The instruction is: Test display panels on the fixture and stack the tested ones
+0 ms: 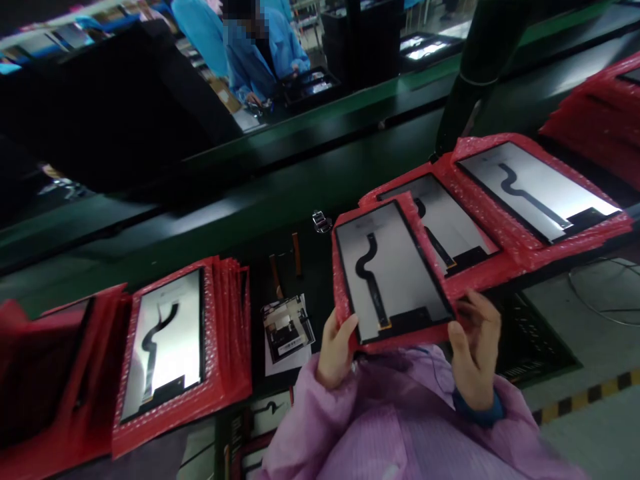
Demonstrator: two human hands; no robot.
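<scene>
The left hand (337,350) is pinching the near left corner of a display panel (400,267) and its red bubble wrap (341,287), thumb lying along the front, while the right hand (475,353) is hanging half open at the near right corner, thumb and fingers standing apart; its thumb appears to be touching the edge, though the view is too soft to be certain. The panel is sitting in front of the person's lilac smock (400,427), tilted, its grey back facing up and its rim showing black. A dark S-curved ribbon cable (369,273) is running down that back to a gold-coloured end, beside a black block (410,316) along the near edge. The held panel is partly covering a second panel (463,223) behind it, and a third panel (537,190) is lying farther right on red wrap. The left fingers are largely disappearing beneath the wrap. At the far left, a red stack (100,380) is running out of frame, and a blue-clad co-worker (270,53) across the bench is showing only as a blur.
</scene>
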